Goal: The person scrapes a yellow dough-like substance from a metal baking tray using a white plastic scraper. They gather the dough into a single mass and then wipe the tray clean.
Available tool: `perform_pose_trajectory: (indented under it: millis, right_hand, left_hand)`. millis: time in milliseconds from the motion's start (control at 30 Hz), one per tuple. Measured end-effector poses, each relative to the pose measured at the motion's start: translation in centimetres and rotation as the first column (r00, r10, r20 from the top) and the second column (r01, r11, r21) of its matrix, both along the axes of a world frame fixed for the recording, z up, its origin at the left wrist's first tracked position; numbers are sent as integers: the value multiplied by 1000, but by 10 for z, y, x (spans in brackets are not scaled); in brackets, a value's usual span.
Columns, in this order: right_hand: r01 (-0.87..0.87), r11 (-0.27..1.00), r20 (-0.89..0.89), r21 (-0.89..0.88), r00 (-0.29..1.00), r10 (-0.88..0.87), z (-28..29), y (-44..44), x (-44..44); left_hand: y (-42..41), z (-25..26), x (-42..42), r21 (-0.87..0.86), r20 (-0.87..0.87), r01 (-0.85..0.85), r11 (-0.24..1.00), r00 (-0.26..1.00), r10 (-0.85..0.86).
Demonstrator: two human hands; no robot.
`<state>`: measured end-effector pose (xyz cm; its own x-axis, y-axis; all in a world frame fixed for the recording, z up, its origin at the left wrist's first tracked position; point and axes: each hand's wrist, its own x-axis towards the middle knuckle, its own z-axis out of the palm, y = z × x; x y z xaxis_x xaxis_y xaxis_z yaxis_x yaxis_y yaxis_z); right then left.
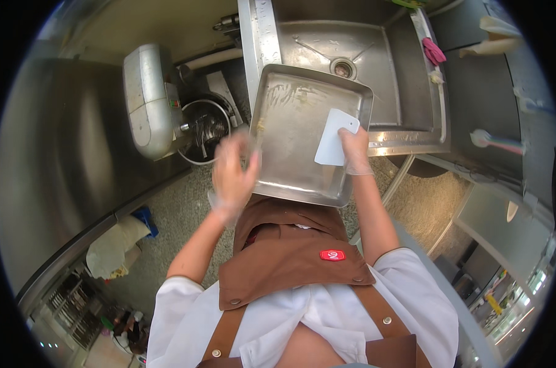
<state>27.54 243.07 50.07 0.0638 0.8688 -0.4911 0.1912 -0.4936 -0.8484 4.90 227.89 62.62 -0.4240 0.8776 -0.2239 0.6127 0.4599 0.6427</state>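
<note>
A rectangular metal tray [301,138] lies before me, with wet streaks and a small pale residue on its inner side. Its far end is over the front corner of the sink, and its near end reaches my apron. My right hand [357,149], in a clear disposable glove, grips a white plastic scraper [335,138] at the tray's right rim. Whether those fingers also hold the rim is hidden. My left hand [234,172], also gloved and blurred by motion, is beside the tray's left wall with its fingers apart and nothing visible in them.
A stainless steel sink [393,92] with a drain [342,69] stands ahead. To the left is a stand mixer [147,101] above a metal bowl [204,158]. A pink cloth [433,51] hangs on the sink's right edge. A white bag [117,250] sits low at left.
</note>
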Motion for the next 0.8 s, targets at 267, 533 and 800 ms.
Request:
perform_pose_trajectory:
  millis: [267, 533, 800]
  right_hand:
    - [-81, 983, -24, -165, 997, 78, -9, 56, -5]
    - [-299, 937, 114, -183, 940, 322, -5, 101, -57]
    - [-265, 946, -166, -189, 958, 235, -41, 65, -66]
  left_hand:
    - [80, -139, -14, 340, -29, -57, 939, 997, 71]
    - [87, -132, -14, 283, -6, -21, 959, 1000, 24]
    - [89, -135, -11, 329, -15, -87, 940, 995, 97]
